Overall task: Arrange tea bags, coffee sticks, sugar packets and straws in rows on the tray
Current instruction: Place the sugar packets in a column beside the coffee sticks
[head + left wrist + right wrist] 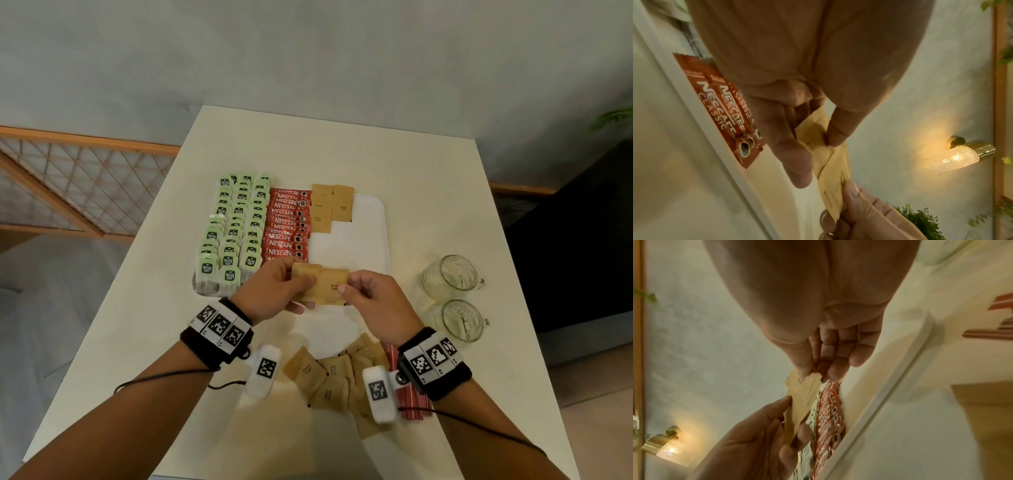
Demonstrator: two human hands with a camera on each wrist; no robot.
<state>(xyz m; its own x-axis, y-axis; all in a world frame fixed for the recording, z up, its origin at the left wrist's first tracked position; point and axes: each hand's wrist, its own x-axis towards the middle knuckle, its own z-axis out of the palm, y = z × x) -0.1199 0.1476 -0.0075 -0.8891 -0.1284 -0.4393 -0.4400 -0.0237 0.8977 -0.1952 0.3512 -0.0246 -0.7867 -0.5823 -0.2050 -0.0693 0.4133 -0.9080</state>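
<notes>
- Most of the white worktop [428, 192] in front of me is bare; the white tray [373, 233] sits in its middle, with two glass mugs [452, 298] just beside the tray's right edge.
- Three columns of green tea bags [236, 236] fill the tray's left side, a column of red coffee sticks [286, 228] lies against them, and a few brown sugar packets [331, 207] sit at the far end next to the sticks.
- Near my wrists a loose heap of sugar packets [337, 377] lies on the worktop, with the red straws [412, 401] just right of it, partly hidden by my right wrist.
- My left hand [274, 294] pinches one end of a small stack of brown packets [322, 286] above the tray's near edge; my right hand [373, 301] pinches the other end, thumb on top.
- These packets are thin, flat kraft paper, overlapping like a fan, with small dark print I can't read.
- As I see it, the risk is that the fan slips apart if either pinch loosens, dropping packets crooked.
- Setting them down too far left could nudge the coffee sticks out of line.
- My wrist cameras hang low, so they could brush the loose heap or the mugs.
</notes>
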